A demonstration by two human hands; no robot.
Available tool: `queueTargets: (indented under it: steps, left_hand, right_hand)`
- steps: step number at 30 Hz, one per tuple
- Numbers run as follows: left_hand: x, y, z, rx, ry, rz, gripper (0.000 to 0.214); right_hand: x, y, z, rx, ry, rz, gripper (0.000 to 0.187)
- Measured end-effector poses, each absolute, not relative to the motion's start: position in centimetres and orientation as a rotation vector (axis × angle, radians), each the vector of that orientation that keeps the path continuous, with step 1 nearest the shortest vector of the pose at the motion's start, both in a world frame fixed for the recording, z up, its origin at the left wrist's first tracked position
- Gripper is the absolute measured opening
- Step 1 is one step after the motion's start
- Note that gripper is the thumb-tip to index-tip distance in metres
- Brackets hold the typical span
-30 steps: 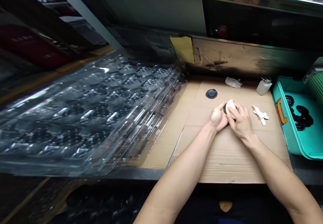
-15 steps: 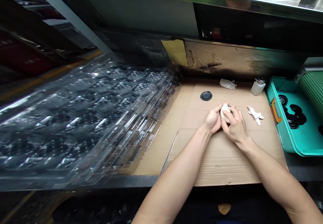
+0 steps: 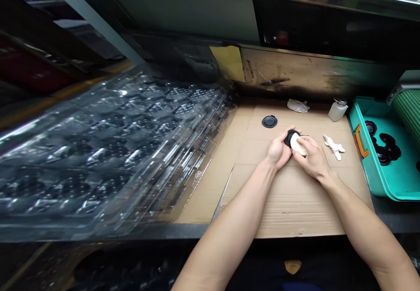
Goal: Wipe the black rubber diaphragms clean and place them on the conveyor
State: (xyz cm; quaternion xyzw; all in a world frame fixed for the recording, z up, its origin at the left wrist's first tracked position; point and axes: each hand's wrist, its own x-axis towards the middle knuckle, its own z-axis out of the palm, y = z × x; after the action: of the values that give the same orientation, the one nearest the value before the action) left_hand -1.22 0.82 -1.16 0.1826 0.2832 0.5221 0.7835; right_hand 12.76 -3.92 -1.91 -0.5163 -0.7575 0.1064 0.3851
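My left hand (image 3: pixel 278 151) is closed around a small round black part (image 3: pixel 289 136), held just above the cardboard sheet (image 3: pixel 288 194). My right hand (image 3: pixel 313 157) pinches a pale cloth pad (image 3: pixel 297 144) and presses it against that black part. Both hands meet over the middle of the cardboard. A second black round part (image 3: pixel 269 121) lies flat on the cardboard just beyond my left hand.
Clear plastic blister trays (image 3: pixel 105 146) are stacked across the left. A teal bin (image 3: pixel 387 186) with several black parts sits at right. A small white bottle (image 3: pixel 337 110), a crumpled wipe (image 3: pixel 297 105) and a white scrap (image 3: pixel 334 146) lie on the cardboard.
The cloth pad has shifted over the black part, so more of the part's black face now shows at its left. Both hands stay together in nearly the same spot.
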Motion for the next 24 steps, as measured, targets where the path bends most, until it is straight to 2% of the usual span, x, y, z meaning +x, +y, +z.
queueTargets:
  steps: [5,8,11,14,20,24]
  left_hand:
    - [-1.0,0.7,-1.5,0.412,0.651,1.117,0.026]
    - [-1.1,1.0,-1.5,0.393,0.642,1.131,0.025]
    - [-0.9,1.0,-1.4,0.378,0.619,1.101,0.028]
    - [-1.0,0.9,-1.1,0.338,0.594,1.056,0.031]
    - [-1.9,0.9,-0.4,0.270,0.532,0.942,0.034]
    - [-2.0,1.0,-0.2,0.228,0.557,0.905,0.050]
  right_hand:
    - [13.8,-3.7,-0.9,-1.197,-2.154,0.405,0.029]
    - [14.5,-3.7,-0.5,-1.316,-2.229,0.360,0.029]
    - [14.5,-3.7,-0.8,-1.402,-2.174,0.193,0.032]
    - [14.3,-3.5,-1.2,-1.356,-2.135,0.163,0.034]
    - [15.2,-3.2,-0.6,-1.416,-1.691,0.068,0.038]
    - [14.7,-3.4,0.0,-1.368,-1.647,0.074,0.037]
